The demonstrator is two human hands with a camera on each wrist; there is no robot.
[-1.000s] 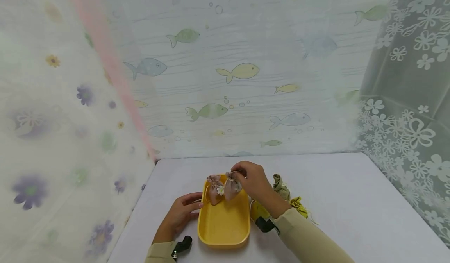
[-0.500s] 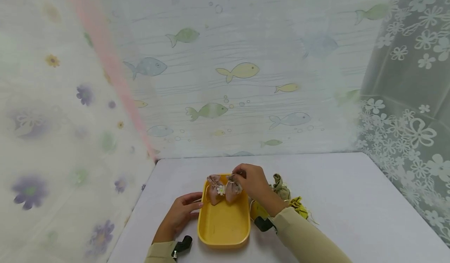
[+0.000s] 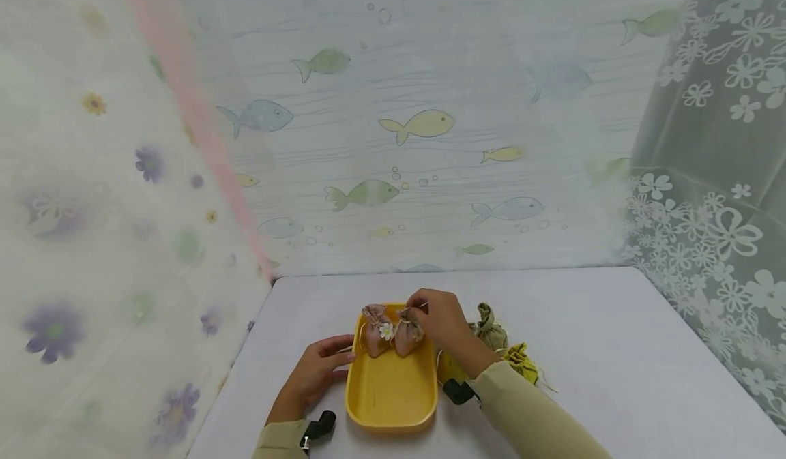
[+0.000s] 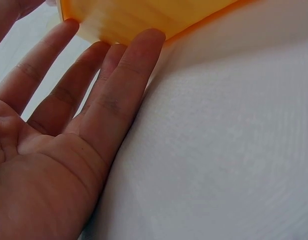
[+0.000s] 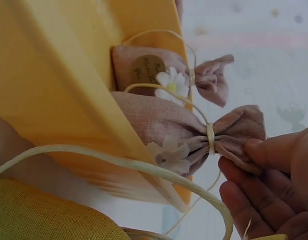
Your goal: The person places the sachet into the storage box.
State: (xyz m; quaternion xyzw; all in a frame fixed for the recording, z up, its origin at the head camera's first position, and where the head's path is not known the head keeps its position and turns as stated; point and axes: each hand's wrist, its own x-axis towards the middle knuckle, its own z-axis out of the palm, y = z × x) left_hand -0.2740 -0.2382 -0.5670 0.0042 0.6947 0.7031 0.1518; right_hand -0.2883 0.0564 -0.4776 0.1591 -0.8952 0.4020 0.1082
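A yellow tray point(image 3: 393, 392) stands on the table, with two small pink drawstring pouches side by side at its far end. My right hand point(image 3: 443, 321) pinches the gathered top of the right pouch point(image 3: 405, 339) between thumb and fingers. In the right wrist view this pouch point(image 5: 161, 116) has a cream cord and a white flower. The left pouch point(image 3: 374, 342) bears a white flower and, in the right wrist view, a round brown label point(image 5: 148, 70). My left hand point(image 3: 314, 372) touches the tray's left side, and its fingers point(image 4: 119, 95) are nearly straight in the left wrist view.
Just right of the tray lie an olive drawstring pouch point(image 3: 491, 333) and a yellow one point(image 3: 520, 360). Another yellow pouch point(image 3: 451, 369) is partly hidden by my right forearm. Printed curtains point(image 3: 405, 172) hang behind and beside the white table point(image 3: 583, 350).
My right hand has lowered slightly, setting the right pink pouch down deeper in the tray beside the other pouch. My left hand has stayed at the tray.
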